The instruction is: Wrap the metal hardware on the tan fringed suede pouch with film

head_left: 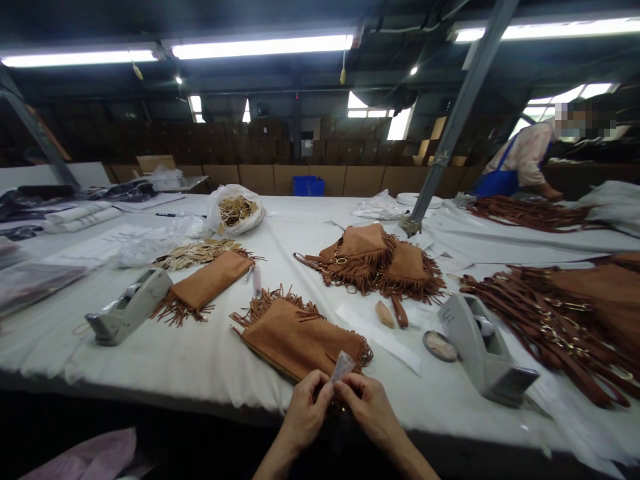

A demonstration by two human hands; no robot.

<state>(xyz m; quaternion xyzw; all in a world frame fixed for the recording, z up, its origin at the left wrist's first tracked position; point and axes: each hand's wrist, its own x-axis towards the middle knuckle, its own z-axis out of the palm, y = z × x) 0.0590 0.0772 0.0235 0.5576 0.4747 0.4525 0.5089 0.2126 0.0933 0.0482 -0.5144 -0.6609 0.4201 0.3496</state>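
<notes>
At the table's near edge, my left hand (310,403) and my right hand (367,405) meet with fingertips pinched together. Between them they grip a small piece of clear plastic film (343,365), its free end sticking up. Just beyond lies a brown suede fringed pouch (295,333), partly covered by my fingers. Something with a glint of metal hangs below my hands, too small to name. Left of the pouch rests another brown fringed pouch (210,280).
Tape dispensers stand left (133,307) and right (483,347). Fringed pouches (365,250) are piled behind; straps with metal clasps (560,327) lie at right. A plastic bag of tan pieces (237,210) sits farther back. A grey post (457,100) rises from the table. A person (525,157) works at far right.
</notes>
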